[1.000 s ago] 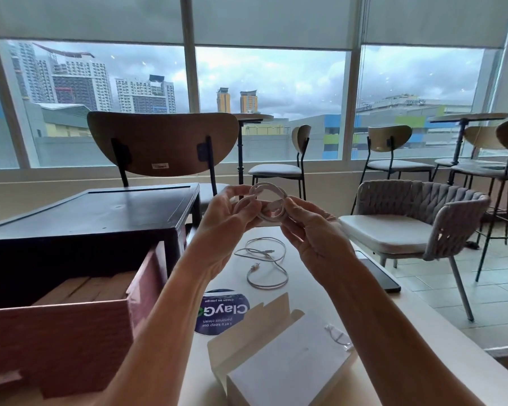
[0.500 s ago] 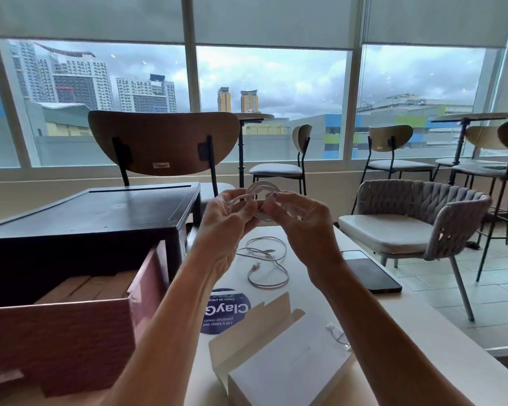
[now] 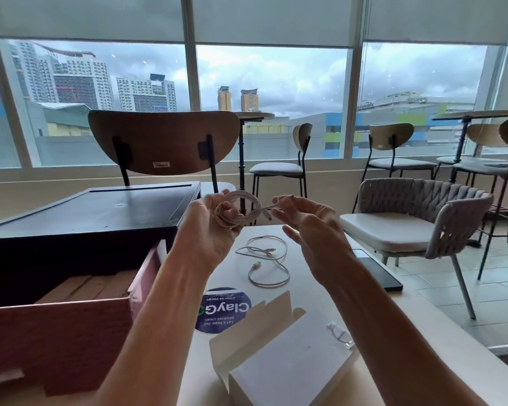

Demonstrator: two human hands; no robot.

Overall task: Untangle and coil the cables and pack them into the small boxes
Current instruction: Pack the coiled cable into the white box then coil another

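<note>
While the left hand (image 3: 208,227) curls round the coiled white cable (image 3: 247,197) above the desk (image 3: 308,285) and the right hand (image 3: 314,230) pinches its free end, any slackened grip could let the loops spring apart before reaching the open small box (image 3: 291,370).

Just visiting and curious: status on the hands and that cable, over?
Left hand grips white cable coil. Right hand pinches its loose end. Second cable loose on table; small box open, path clear.
</note>
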